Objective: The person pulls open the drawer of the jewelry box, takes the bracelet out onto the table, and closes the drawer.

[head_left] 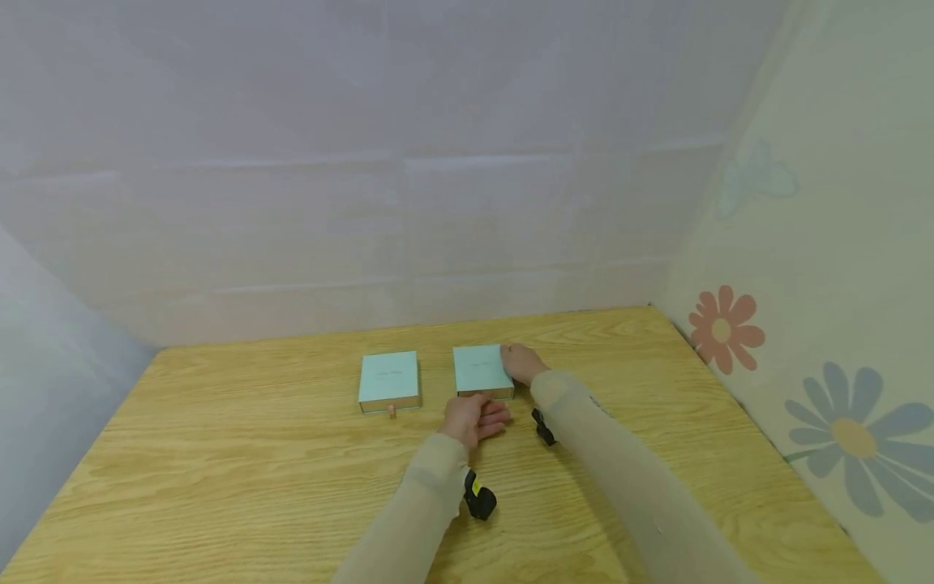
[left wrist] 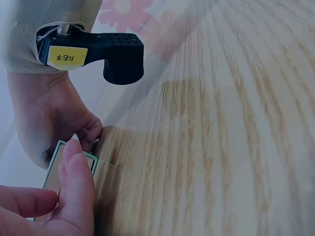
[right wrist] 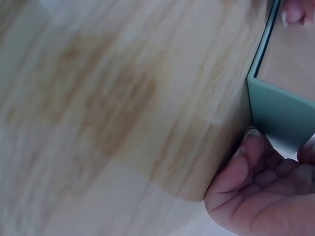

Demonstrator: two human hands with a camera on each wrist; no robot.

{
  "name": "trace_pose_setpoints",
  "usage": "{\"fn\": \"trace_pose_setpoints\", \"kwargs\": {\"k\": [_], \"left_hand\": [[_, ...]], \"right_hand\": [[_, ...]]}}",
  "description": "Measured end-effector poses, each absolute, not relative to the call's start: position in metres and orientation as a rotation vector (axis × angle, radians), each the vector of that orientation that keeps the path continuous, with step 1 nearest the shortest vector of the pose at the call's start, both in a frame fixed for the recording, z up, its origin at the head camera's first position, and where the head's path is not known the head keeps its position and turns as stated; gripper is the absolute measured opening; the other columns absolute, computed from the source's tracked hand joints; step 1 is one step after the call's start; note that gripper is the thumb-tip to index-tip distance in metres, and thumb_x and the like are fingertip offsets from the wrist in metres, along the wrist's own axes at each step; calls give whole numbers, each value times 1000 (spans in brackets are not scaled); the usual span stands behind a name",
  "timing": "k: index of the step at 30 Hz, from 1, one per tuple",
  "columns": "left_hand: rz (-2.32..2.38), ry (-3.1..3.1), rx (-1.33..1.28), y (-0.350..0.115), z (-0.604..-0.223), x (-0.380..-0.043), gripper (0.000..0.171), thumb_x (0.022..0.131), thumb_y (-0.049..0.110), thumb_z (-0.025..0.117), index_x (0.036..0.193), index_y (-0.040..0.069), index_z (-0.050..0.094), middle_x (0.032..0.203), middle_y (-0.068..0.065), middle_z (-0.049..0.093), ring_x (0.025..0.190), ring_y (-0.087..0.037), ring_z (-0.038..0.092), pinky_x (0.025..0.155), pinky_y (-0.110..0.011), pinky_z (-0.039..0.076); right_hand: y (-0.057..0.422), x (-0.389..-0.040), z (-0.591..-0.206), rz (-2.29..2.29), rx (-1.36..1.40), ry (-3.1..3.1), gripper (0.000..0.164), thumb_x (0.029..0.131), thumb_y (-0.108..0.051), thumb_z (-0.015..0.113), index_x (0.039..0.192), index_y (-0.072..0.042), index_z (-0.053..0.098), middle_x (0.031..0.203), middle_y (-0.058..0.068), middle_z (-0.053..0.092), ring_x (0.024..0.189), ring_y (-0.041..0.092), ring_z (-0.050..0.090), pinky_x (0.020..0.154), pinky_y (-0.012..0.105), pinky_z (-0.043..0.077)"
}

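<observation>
Left box sits closed on the bench, tab out front; left hand pinches at the front of the right box, exact hold partly hidden, and right hand grips that box's right side. My read: early stage, 2 boxes closed, 0 opened. Lid print too small to read; right-wrist camera label says "R右手".

Both boxes are pale turquoise and tan. Brown grain streaks the yellowish table. Red and grey-blue flowers pattern the cream wall.
</observation>
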State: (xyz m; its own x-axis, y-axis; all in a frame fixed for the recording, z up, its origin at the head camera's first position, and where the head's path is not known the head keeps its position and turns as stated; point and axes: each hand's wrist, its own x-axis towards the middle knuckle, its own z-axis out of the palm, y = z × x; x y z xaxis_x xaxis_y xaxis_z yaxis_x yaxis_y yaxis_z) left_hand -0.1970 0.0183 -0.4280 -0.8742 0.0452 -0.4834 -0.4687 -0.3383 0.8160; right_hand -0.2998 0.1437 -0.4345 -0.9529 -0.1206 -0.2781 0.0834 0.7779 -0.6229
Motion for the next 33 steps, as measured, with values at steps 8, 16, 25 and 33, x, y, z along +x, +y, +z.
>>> {"fn": "trace_pose_setpoints", "kwargs": {"k": [8, 16, 25, 33], "left_hand": [[2275, 1556, -561, 18, -431, -200, 27, 103, 3, 44, 122, -13, 54, 103, -25, 68, 74, -21, 72, 67, -32, 59], [2276, 1532, -524, 17, -429, -200, 24, 102, -1, 41, 119, -14, 51, 85, -15, 69, 67, -17, 70, 63, -29, 59], [2270, 1535, -519, 18, -425, -198, 22, 102, -2, 41, 117, -15, 51, 79, -12, 68, 63, -16, 69, 60, -28, 58], [2254, 1557, -518, 20, -423, -193, 25, 103, -1, 39, 117, -17, 53, 74, -9, 67, 67, -17, 70, 58, -26, 57]], "right_hand": [[142, -298, -434, -972, -27, 2682, 60, 108, -34, 21, 139, 13, 41, 141, 27, 46, 128, 39, 44, 108, 48, 35], [139, -297, -434, -917, -24, 2714, 61, 108, -35, 21, 138, 13, 43, 140, 27, 46, 130, 42, 42, 109, 49, 33], [138, -302, -438, -867, -42, 2741, 59, 109, -33, 20, 135, 13, 47, 138, 27, 49, 127, 43, 45, 108, 50, 35], [140, -304, -442, -855, -58, 2762, 60, 108, -33, 19, 133, 12, 49, 136, 27, 50, 126, 42, 47, 106, 49, 37]]}}
